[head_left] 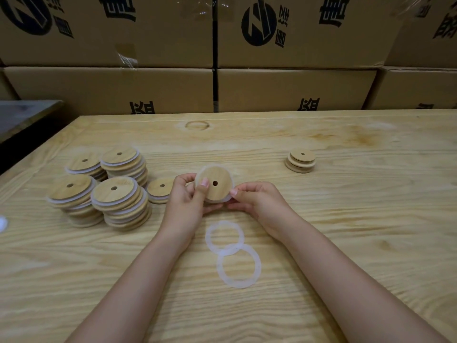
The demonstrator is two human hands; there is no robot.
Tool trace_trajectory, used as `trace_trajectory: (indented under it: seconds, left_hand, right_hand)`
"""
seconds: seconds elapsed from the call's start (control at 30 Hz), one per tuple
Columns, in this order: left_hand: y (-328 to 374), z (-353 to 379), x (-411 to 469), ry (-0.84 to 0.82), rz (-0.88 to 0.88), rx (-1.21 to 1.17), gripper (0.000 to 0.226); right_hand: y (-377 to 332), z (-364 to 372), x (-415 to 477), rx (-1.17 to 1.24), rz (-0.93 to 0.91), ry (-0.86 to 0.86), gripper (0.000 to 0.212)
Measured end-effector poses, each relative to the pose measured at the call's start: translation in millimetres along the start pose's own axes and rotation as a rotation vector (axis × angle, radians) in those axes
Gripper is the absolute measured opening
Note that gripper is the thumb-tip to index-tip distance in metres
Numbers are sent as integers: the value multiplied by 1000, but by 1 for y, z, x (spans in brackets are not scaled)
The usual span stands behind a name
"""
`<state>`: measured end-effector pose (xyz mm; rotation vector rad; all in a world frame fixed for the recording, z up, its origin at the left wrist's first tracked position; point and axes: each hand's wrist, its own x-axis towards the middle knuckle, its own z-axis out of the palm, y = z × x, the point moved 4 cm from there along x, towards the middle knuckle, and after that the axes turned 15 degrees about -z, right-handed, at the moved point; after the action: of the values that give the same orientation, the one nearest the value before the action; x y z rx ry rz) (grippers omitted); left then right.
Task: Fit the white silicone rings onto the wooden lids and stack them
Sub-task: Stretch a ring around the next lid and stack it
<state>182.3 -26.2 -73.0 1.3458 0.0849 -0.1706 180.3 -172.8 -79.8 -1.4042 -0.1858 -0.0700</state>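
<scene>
Step in hand: ring fitting. One wooden lid is held clear of the worktop, tilted with its face and centre hole toward the camera. A white silicone ring is seen around its lower right rim; whether it is seated all the way round cannot be told.

Left hand: lid grasped, thumb pressed on the face beside the hole, fingers curled behind. Right hand: lid's rim pinched at the lower right, thumb tip on the ring's edge, fingers beneath. Both forearms are extended over the worktop, converging on the lid.

Judged next: the ring is to be worked round the rim until it lies even, then the lid is to be set on the finished stacks at the left, just beside the left hand.

Remaining stock: two loose rings, overlapping, one nearer the hands and one nearer the body; a short pile of bare lids well apart at the right. The task is judged far along.
</scene>
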Motion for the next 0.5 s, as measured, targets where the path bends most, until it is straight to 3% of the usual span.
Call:
trace_trajectory:
  seconds: [0.2, 0.33, 0.5]
  left_hand:
    - [-2, -2, 2, 16, -23, -29, 19]
    - [-3, -5, 6, -13, -108, -66, 19]
    - [0, -5, 5, -36, -84, -53, 18]
  right_hand:
    - [0, 1, 2, 42, 16, -17, 16]
    - [4, -1, 0, -36, -51, 22, 17]
    - [5, 0, -2, -195, -60, 38, 18]
